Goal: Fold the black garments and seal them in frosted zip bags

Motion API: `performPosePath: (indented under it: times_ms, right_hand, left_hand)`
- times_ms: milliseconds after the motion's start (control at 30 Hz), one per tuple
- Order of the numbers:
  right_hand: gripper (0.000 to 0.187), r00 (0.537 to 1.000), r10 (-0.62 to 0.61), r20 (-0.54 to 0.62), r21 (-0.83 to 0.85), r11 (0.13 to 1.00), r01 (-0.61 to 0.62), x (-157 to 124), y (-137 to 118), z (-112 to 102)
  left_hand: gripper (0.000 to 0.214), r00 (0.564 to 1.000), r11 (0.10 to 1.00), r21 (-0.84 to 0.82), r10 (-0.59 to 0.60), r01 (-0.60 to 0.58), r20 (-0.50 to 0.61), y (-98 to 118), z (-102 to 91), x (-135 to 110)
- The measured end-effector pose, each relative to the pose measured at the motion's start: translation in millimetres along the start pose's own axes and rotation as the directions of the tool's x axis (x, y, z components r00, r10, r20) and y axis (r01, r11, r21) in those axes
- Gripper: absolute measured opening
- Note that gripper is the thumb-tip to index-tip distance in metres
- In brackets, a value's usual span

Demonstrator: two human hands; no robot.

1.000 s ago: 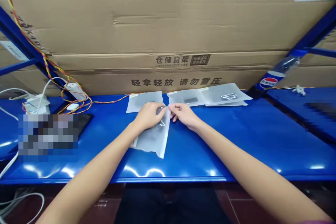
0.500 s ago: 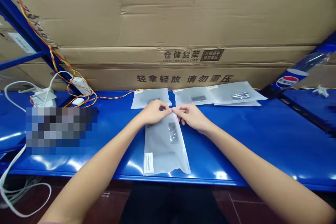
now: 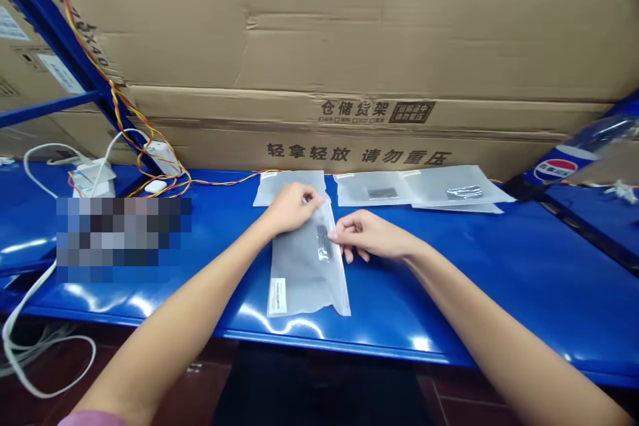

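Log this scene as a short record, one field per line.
left hand: pinches the far end of the frosted bag
right hand: pinches its right edge
frosted bag: lies on the blue table, white label at its near left corner
other bags: along the back, before the cardboard
bottle: at right, past the bags

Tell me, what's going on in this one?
A person's left hand holds the far end of a frosted bag lying on a blue shelf, while the right hand has its fingertips at the bag's right edge. Similar bags lie farther back, along the printed cardboard.
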State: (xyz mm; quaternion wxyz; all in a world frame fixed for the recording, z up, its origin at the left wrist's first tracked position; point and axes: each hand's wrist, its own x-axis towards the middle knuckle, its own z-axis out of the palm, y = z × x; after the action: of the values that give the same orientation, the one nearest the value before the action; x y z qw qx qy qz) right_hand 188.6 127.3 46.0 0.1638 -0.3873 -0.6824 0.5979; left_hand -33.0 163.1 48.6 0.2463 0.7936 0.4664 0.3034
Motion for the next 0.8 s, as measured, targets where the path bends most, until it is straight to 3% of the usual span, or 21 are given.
performPosePath:
  times_ms: [67,133,233,300,367,433,467,533,667,800]
  right_hand:
    - [0.046,0.98,0.03,0.198,-0.034,0.999,-0.024,-7,-3,2]
    - [0.043,0.925,0.086,0.369,-0.047,0.996,-0.074,-13,-5,6]
    - [0.044,0.885,0.146,0.443,-0.059,0.989,-0.134,-16,-5,13]
    - [0.048,0.935,0.127,0.332,-0.068,0.992,-0.11,-13,-3,16]
    - [0.048,0.996,0.047,0.076,-0.054,0.998,-0.043,-9,-1,15]
    - [0.04,0.978,-0.052,-0.203,-0.02,0.999,0.049,-5,0,13]
    - [0.036,0.956,-0.082,-0.283,-0.007,0.997,0.083,-4,0,12]
    - [0.033,0.95,-0.097,-0.296,0.002,0.995,0.103,-4,0,10]
    - [0.035,0.987,-0.025,-0.159,-0.009,1.0,0.024,-5,0,13]
    - [0.04,0.973,0.071,-0.221,0.019,0.997,-0.069,-3,2,21]
  left_hand:
    - [0.03,0.999,1.0,0.015,-0.01,0.01,-0.044,-4,-5.4,3]
    - [0.031,0.997,0.999,0.029,-0.018,0.021,-0.081,-9,-10.2,5]
    - [0.033,0.994,0.999,0.043,-0.026,0.031,-0.106,-13,-14.2,7]
    - [0.032,0.994,0.998,0.05,-0.03,0.035,-0.109,-14,-14.4,6]
    - [0.031,0.994,0.998,0.056,-0.03,0.036,-0.108,-13,-13.1,6]
    - [0.03,0.994,0.998,0.062,-0.026,0.032,-0.107,-11,-11.1,5]
    - [0.03,0.994,0.997,0.065,-0.022,0.029,-0.107,-10,-10.1,5]
    - [0.031,0.994,0.997,0.072,-0.015,0.023,-0.108,-6,-7.8,4]
    - [0.028,0.993,0.996,0.092,0.003,0.008,-0.118,3,-0.6,1]
    - [0.028,0.99,0.995,0.102,0.027,-0.013,-0.136,13,10.6,-5]
